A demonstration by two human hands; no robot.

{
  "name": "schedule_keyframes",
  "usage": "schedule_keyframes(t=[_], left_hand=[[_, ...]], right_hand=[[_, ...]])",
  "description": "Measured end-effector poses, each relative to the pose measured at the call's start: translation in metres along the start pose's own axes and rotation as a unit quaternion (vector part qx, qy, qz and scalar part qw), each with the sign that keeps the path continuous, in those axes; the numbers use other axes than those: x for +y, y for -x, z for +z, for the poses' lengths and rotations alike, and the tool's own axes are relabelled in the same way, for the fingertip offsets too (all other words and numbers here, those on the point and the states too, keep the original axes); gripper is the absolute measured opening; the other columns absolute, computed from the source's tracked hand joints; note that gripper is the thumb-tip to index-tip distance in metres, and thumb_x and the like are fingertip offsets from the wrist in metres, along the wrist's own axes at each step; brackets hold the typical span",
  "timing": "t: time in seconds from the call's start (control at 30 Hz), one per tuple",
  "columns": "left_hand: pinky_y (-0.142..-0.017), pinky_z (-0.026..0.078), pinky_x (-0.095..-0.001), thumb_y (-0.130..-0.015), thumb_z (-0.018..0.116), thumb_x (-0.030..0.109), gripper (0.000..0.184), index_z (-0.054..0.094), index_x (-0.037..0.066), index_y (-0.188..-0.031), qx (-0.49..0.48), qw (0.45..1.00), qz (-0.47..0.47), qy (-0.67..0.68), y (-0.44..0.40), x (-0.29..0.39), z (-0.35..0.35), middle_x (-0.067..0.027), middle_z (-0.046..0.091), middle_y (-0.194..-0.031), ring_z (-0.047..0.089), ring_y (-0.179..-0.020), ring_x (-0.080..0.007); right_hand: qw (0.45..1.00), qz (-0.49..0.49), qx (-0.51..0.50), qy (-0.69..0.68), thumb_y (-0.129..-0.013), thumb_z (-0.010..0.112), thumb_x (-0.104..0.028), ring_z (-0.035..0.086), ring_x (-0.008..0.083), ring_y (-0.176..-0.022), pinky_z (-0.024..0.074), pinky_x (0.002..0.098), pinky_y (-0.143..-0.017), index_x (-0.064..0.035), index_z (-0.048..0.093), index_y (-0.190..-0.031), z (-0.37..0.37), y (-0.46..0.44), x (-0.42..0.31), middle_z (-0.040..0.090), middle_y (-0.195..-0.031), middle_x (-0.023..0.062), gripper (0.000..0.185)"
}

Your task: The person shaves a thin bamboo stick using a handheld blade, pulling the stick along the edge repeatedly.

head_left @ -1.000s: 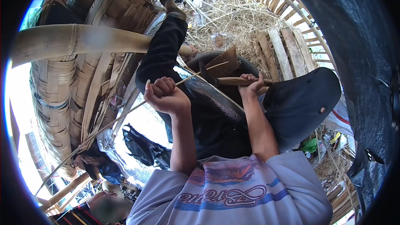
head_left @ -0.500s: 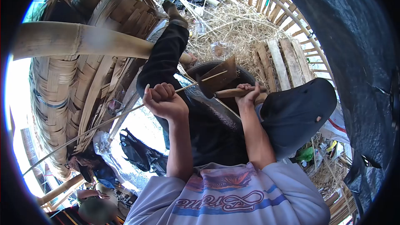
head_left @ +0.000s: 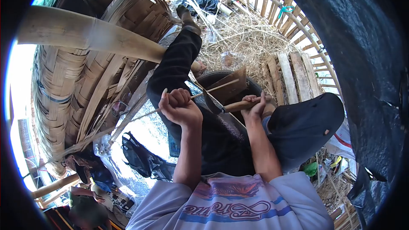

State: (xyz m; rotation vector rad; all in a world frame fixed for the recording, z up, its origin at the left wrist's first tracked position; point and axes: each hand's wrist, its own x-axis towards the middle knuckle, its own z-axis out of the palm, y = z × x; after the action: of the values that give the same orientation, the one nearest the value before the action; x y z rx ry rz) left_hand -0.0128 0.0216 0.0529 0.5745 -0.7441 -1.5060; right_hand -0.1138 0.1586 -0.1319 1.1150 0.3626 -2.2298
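My left hand is closed around a long thin bamboo strip, which runs from the lower left, through the fist, to the middle. In my right hand is the wooden handle of a curved dark blade. The blade touches or lies very close to the strip; which one I cannot tell. Behind it a flat brown board stands tilted in a round black container between my legs.
A thick bamboo pole crosses at the left above woven bamboo baskets. Straw and wooden slats lie ahead, beside a bamboo fence. Dark plastic sheeting hangs at the right. Another person is at the lower left.
The strip's far end has shifted down and right past the blade, and my left hand has moved slightly right. Both hands keep their hold. The whole view has tilted a little.
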Motion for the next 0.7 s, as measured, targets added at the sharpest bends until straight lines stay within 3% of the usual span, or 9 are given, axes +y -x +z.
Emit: schedule_keyframes(t=[0.13,0.2,0.27,0.43,0.57,0.7], left_hand=[[-0.044,0.015,-0.0281,-0.090,0.038,0.020,0.042,0.016,0.015,-0.055,0.035,0.999,-0.022,-0.020,-0.002,-0.005,-0.016,0.0024,0.014,-0.046,0.011,-0.044,-0.0097],[-0.044,0.015,-0.0280,-0.090,0.038,0.019,0.042,0.016,0.016,-0.055,0.065,0.998,-0.019,-0.015,0.005,-0.006,-0.019,0.0026,0.014,-0.046,0.011,-0.044,-0.0097],[-0.045,0.015,-0.0279,-0.090,0.037,0.019,0.042,0.016,0.016,-0.055,0.059,0.998,-0.021,-0.006,0.002,-0.007,-0.017,0.0029,0.014,-0.046,0.010,-0.044,-0.0098],[-0.044,0.014,-0.0287,-0.089,0.042,0.020,0.045,0.016,0.015,-0.053,0.044,0.999,-0.017,-0.012,0.005,-0.002,-0.016,0.0029,0.015,-0.044,0.011,-0.043,-0.0090],[-0.043,0.015,-0.0286,-0.089,0.042,0.020,0.045,0.017,0.015,-0.052,0.047,0.999,-0.019,-0.001,0.005,-0.004,-0.017,0.0029,0.016,-0.044,0.011,-0.042,-0.0090],[-0.045,0.015,-0.0286,-0.090,0.040,0.021,0.043,0.015,0.015,-0.055,0.043,0.999,-0.022,-0.025,0.008,-0.001,-0.020,0.0025,0.013,-0.047,0.010,-0.045,-0.0105]], right_hand=[[0.994,-0.098,0.040,-0.015,-0.086,0.054,-0.043,0.039,0.0118,-0.045,0.0401,0.0246,-0.048,-0.0129,0.036,-0.054,-0.004,-0.013,-0.014,0.035,-0.048,-0.0015,0.047],[0.994,-0.101,0.033,-0.036,-0.086,0.056,-0.040,0.040,0.0112,-0.047,0.0421,0.0242,-0.048,-0.0126,0.036,-0.060,-0.006,-0.008,-0.009,0.036,-0.051,-0.0017,0.042],[1.000,0.025,0.006,0.000,-0.087,0.052,-0.040,0.041,0.0113,-0.047,0.0418,0.0237,-0.048,-0.0128,0.036,-0.061,0.006,0.003,0.000,0.035,-0.051,-0.0016,0.041],[0.995,-0.095,0.014,-0.037,-0.086,0.057,-0.037,0.040,0.0106,-0.047,0.0402,0.0239,-0.048,-0.0136,0.035,-0.060,-0.007,-0.012,-0.012,0.034,-0.051,-0.0023,0.041],[1.000,0.014,-0.003,-0.016,-0.087,0.053,-0.031,0.040,0.0100,-0.047,0.0407,0.0240,-0.049,-0.0151,0.035,-0.061,0.013,0.011,0.003,0.034,-0.052,-0.0024,0.036],[0.998,-0.064,0.017,-0.025,-0.084,0.057,-0.031,0.040,0.0096,-0.048,0.0418,0.0239,-0.050,-0.0149,0.035,-0.062,0.010,0.005,-0.006,0.035,-0.052,-0.0032,0.036]])
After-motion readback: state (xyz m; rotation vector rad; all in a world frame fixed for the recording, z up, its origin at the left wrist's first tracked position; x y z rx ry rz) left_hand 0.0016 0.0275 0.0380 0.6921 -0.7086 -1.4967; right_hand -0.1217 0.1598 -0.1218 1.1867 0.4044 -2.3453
